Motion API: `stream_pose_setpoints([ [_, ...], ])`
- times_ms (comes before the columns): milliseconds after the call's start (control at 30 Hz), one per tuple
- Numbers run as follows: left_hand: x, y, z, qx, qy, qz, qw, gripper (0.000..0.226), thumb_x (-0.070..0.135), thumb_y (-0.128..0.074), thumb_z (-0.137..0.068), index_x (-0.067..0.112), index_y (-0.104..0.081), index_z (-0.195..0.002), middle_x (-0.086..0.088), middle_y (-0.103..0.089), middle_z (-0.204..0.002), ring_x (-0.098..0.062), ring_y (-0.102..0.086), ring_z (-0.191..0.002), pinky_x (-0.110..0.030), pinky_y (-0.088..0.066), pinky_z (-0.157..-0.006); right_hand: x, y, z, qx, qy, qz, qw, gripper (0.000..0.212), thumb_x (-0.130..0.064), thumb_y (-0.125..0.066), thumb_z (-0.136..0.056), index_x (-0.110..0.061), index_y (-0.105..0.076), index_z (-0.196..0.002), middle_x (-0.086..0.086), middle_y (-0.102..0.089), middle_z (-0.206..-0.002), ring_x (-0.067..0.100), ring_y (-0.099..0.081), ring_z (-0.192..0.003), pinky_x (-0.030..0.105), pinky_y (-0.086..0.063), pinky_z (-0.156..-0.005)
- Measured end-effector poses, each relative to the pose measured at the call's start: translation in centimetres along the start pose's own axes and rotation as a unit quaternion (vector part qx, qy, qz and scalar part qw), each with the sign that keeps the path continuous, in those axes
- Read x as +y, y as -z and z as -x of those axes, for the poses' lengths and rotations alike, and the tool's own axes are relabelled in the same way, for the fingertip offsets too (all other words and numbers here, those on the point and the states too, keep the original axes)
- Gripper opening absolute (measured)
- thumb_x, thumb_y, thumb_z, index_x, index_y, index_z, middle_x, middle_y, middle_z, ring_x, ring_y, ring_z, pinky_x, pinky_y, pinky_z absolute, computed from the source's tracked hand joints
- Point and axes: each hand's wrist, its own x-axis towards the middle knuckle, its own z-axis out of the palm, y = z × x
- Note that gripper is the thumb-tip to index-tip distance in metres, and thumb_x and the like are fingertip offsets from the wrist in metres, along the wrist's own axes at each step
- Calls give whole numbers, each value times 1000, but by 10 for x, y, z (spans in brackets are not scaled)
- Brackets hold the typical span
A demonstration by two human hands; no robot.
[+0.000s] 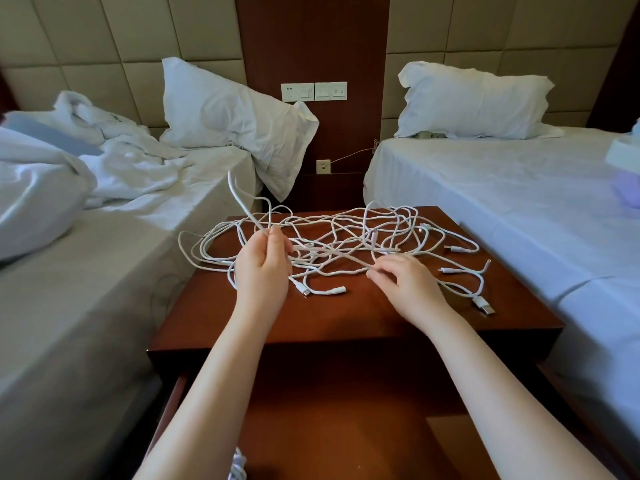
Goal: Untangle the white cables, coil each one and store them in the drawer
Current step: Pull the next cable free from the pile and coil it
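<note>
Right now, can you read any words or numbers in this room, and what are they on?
No text here can be read.
Dark marks on the white robe: too blurred to read.
On the wall switches: no readable labels.
On the cables and their plugs: no markings show.

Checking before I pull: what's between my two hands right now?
In the head view, a white cable strand stretches between the left hand and the right hand, over more tangled cable on the nightstand.
</note>
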Motion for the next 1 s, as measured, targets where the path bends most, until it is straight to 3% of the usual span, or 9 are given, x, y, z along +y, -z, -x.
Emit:
stream_pose_setpoints([
  [133,4,-4,4,-50,39,23,998,10,15,-49,-97,20,-56,-102,4,-63,-74,-3,-61,-68,-25,-52,-70,-11,8,1,91,10,-104,990,24,-26,-58,-96,-12,-72,-110,-5,-71,-83,8,-66,-80,21,-53,-74],
  [300,-4,-9,10,-183,11,-87,979,45,3,-52,-87,19,-51,-129,7,-61,-109,-8,-57,-106,-22,-48,-80,-29,13,-6,105,-6,-211,972,23,-26,-56,-97,-10,-72,-95,-7,-71,-77,3,-68,-68,20,-57,-68],
  [433,-12,-15,11,-212,-37,-156,964,44,6,-57,-88,21,-55,-129,5,-54,-123,-7,-49,-115,-15,-45,-82,-45,24,-5,104,-12,-281,954,14,-22,-53,-98,-15,-63,-92,-2,-72,-73,8,-69,-63,18,-57,-63],
  [500,-19,-17,12,-219,-82,-198,952,40,13,-63,-88,22,-58,-127,3,-51,-126,-11,-45,-119,-22,-42,-93,-54,31,-2,84,-2,-316,945,12,-21,-53,-98,-19,-62,-90,0,-72,-72,12,-69,-62,23,-58,-62],
  [600,-25,-19,14,-203,-170,-291,919,18,27,-62,-89,18,-72,-101,-1,-53,-126,-20,-40,-120,-32,-32,-96,-65,35,0,81,14,-335,939,12,-23,-55,-97,-23,-61,-87,-2,-71,-69,14,-68,-60,21,-57,-59],
  [700,-26,-19,15,-236,-222,-292,900,35,32,-49,-91,15,-69,-68,-1,-63,-112,-20,-50,-112,-36,-38,-93,-69,33,0,98,24,-313,944,12,-23,-55,-97,-16,-62,-90,-4,-70,-69,9,-66,-57,13,-52,-55],
  [833,-2,-23,22,-331,-58,-185,924,43,21,-48,-97,17,-54,-55,-2,-61,-65,-16,-58,-66,-34,-47,-71,-60,26,-3,173,10,-268,948,5,-16,-59,-94,-15,-55,-97,-5,-67,-68,5,-63,-57,8,-46,-54],
  [933,12,-26,26,-366,23,-106,924,50,20,-47,-98,17,-46,-48,0,-49,-48,-17,-48,-52,-29,-44,-63,-50,22,-5,220,41,-186,957,24,-2,-63,-85,-19,-49,-95,-5,-59,-85,11,-59,-70,17,-48,-60],
  [1000,17,-24,26,-386,60,-33,920,52,22,-48,-97,18,-45,-45,0,-39,-45,-19,-37,-47,-29,-35,-53,-41,18,-7,214,85,-124,965,21,3,-62,-81,-17,-58,-86,-5,-52,-95,14,-55,-85,21,-46,-68],
])
